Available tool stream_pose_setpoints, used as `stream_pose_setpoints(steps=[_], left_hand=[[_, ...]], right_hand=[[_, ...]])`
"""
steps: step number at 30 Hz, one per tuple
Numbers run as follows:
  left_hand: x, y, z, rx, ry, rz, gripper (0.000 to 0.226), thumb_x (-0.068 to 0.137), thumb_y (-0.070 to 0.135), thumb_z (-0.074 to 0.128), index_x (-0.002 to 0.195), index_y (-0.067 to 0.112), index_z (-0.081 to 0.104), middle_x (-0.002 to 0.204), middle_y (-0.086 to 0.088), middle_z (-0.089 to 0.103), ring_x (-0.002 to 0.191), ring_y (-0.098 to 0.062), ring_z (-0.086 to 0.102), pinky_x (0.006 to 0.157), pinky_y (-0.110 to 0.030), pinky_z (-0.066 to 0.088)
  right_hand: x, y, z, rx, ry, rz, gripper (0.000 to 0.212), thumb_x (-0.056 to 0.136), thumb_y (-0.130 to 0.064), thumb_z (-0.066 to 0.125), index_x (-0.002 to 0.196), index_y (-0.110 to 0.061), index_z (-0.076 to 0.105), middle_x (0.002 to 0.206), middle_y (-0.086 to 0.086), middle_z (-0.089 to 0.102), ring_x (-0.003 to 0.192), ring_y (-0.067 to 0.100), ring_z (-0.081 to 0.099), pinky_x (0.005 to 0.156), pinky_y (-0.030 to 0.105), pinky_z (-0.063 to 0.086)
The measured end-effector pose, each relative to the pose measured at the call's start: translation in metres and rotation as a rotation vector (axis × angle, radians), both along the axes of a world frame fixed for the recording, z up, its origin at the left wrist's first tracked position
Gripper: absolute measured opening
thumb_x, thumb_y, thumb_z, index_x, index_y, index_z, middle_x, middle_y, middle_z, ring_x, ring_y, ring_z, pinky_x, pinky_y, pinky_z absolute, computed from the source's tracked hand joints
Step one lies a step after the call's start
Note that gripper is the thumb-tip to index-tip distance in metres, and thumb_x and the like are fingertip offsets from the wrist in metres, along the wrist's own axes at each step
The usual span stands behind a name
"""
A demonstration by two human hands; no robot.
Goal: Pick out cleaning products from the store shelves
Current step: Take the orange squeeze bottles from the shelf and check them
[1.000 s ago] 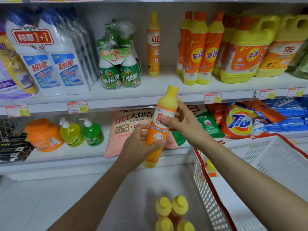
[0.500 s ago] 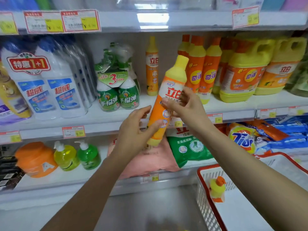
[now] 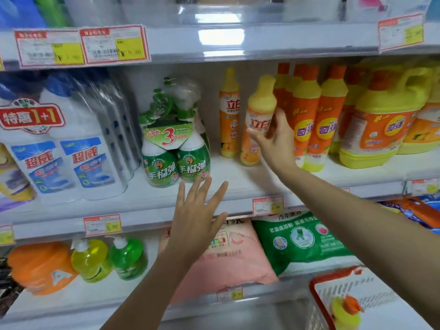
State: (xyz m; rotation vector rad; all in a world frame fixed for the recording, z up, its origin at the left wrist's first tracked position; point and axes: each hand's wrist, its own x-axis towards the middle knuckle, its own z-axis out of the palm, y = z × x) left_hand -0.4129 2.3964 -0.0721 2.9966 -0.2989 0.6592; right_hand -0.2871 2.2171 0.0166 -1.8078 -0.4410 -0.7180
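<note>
My right hand (image 3: 277,136) grips an orange dish-soap bottle with a yellow top (image 3: 260,108), holding it upright on or just above the middle shelf (image 3: 238,179), between a slim matching bottle (image 3: 229,113) and a row of orange bottles (image 3: 316,115). My left hand (image 3: 197,215) hovers in front of the shelf edge with fingers spread and straight, holding nothing. A green twin-pack of spray cleaner (image 3: 175,139) stands just above and left of it.
White and blue cleaner bottles (image 3: 71,148) fill the shelf's left side, yellow jugs (image 3: 385,120) the right. Below lie pink (image 3: 228,258) and green (image 3: 302,244) detergent bags and pump bottles (image 3: 107,258). A red-rimmed basket (image 3: 319,298) at lower right holds a small bottle (image 3: 345,313).
My left hand has let go of the orange bottle and dropped back with fingers spread. My right hand carried the bottle up and forward to the middle shelf. The view tilted upward.
</note>
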Motion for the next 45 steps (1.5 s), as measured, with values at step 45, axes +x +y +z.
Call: stream_pose_setpoints(steps=[45], left_hand=[[-0.013, 0.021, -0.009, -0.091, -0.025, 0.052, 0.061, 0.097, 0.044, 0.035, 0.153, 0.025, 0.021, 0.162, -0.007, 0.011, 0.151, -0.026, -0.002, 0.122, -0.049, 0.001]], right_hand=[[0.008, 0.041, -0.013, -0.237, 0.148, -0.1, 0.069, 0.076, -0.043, 0.082, 0.121, -0.004, 0.047, 0.119, 0.013, 0.067, 0.106, 0.031, 0.065, 0.088, 0.048, 0.053]])
